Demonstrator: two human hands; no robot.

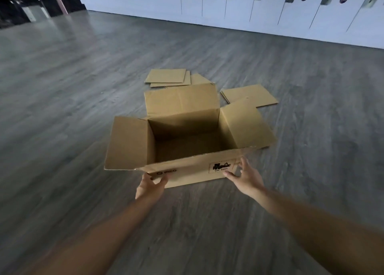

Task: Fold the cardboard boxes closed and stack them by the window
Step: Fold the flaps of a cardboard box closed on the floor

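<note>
An open cardboard box sits on the floor mid-frame, its flaps spread toward 9, 12 and 3 o'clock and its near flap hanging toward 6. At that near flap the left hand holds on at about 7 o'clock of the box and the right hand touches at about 5. Behind the box lie flat cardboard sheets: one pile at 12 o'clock, another at 2, with a row of lockers beyond them.

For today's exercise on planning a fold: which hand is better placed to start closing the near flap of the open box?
Probably left: the left hand already pinches the near flap of the box, while the right hand is spread open beside it.
</note>
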